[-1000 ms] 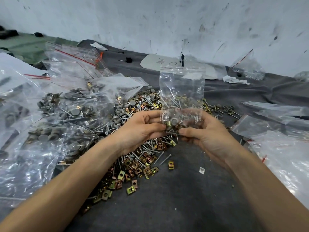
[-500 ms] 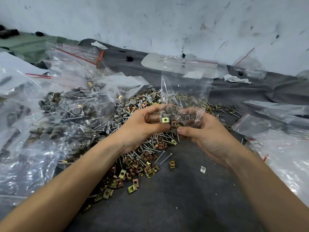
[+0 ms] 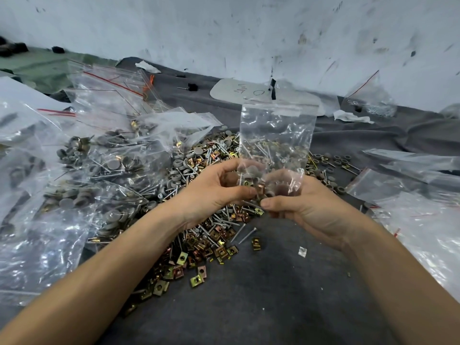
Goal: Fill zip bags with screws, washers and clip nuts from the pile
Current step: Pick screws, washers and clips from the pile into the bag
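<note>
Upright just above the pile (image 3: 199, 175) of screws, washers and clip nuts, a clear zip bag (image 3: 276, 130) sags at its loaded bottom. The film looks thin and slippery, likely best held low, under the weight. Left hand (image 3: 211, 195) and right hand (image 3: 308, 207) pinch that bottom, fingers (image 3: 225, 168) curled round it, forearms converging over the grey counter (image 3: 249, 300).

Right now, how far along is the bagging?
Done: several filled bags lie on the left. In hand: the left hand and right hand pinch one upright zip bag at its bottom, where a small mix of hardware sits. Left: a large loose pile, and empty bags on the right.
</note>
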Available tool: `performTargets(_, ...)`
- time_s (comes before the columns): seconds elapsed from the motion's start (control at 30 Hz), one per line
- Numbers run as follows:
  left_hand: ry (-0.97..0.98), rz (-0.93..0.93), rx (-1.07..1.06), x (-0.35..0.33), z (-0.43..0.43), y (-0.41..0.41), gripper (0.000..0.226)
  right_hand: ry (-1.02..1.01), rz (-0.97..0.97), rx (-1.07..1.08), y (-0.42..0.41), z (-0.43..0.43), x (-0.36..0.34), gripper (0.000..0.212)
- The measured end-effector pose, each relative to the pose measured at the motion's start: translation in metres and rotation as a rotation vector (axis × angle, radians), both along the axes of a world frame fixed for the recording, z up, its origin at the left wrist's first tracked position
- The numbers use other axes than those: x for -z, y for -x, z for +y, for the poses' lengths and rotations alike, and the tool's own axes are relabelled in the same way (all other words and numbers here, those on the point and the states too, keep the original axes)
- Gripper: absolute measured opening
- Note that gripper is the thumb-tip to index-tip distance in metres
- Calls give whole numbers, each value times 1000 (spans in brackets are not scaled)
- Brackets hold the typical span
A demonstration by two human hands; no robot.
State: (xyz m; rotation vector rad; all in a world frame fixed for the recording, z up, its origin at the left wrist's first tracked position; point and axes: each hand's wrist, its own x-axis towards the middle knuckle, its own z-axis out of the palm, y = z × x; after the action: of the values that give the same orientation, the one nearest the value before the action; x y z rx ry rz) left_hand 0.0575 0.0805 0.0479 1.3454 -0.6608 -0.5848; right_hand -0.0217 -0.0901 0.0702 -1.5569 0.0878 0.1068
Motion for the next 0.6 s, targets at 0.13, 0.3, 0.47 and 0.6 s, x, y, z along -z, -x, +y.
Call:
performTargets(0.13,-11,-22,-28,1,0,1,34,-29,36,-28,0,0,3,36)
performTargets(0.3,-23,5,-4,3,1,-2,58,59,-17,61,0,3,2,17)
performTargets(0.47,61,113,53,5,1,-5,61,47,-50,175,-1,1,3,3)
performTargets(0.6,90,150,54,5,1,-5,63,30,-78,172,0,2,2,24)
